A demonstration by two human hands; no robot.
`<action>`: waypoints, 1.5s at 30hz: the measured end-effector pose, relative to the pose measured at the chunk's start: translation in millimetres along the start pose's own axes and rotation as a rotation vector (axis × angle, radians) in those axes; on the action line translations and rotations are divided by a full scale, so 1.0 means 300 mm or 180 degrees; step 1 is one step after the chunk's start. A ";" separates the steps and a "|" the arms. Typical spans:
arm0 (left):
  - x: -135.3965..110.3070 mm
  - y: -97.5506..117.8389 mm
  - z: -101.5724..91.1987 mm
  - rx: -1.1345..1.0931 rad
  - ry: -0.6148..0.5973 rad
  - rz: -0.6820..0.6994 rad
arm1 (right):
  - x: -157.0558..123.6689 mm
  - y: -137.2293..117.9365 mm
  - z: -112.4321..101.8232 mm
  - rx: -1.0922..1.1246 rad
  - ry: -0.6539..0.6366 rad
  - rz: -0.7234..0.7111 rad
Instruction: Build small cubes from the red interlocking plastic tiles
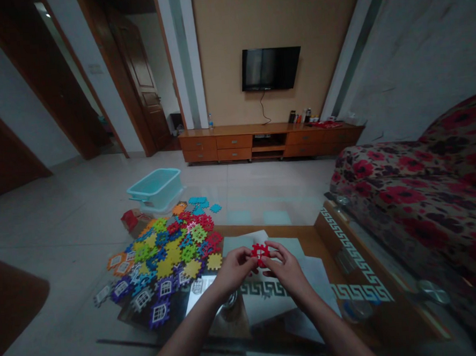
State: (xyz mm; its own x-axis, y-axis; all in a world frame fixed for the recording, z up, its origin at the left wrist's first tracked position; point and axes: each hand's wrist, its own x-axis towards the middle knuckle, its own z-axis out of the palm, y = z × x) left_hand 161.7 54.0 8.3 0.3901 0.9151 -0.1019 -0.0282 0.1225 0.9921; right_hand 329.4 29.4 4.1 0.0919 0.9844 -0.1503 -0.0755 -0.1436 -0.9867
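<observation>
Left hand (pixel 233 269) and right hand (pixel 287 269) curled, fingertips pinching a small red interlocking plastic piece (pixel 259 250) from either side, held over the glass-topped table (pixel 361 278). Heap of multicoloured interlocking pieces (pixel 166 257) lies just beside the left hand.

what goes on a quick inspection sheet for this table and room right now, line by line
surface: glass-topped coffee table with a patterned border and wooden frame
things in hand: red interlocking plastic piece, held between both hands
hands: left hand and right hand both on that piece
clutter: pile of multicoloured interlocking plastic pieces left of the hands; white paper sheets beneath them
cables: black cable hanging below the wall-mounted TV
surroundings: pale blue plastic tub on the tiled floor, wooden TV cabinet, floral sofa
</observation>
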 end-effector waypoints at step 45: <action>0.098 -0.063 -0.292 0.4487 0.1506 -0.0090 | -0.025 -0.060 -0.087 -0.3349 -0.0192 -0.1750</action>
State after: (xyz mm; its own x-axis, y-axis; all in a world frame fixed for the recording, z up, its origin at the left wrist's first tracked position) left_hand 93.1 112.1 -19.9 0.0395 0.9896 0.1384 0.9744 -0.0688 0.2138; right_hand 355.9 21.9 21.4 -0.1920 0.9393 0.2844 0.8145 0.3141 -0.4877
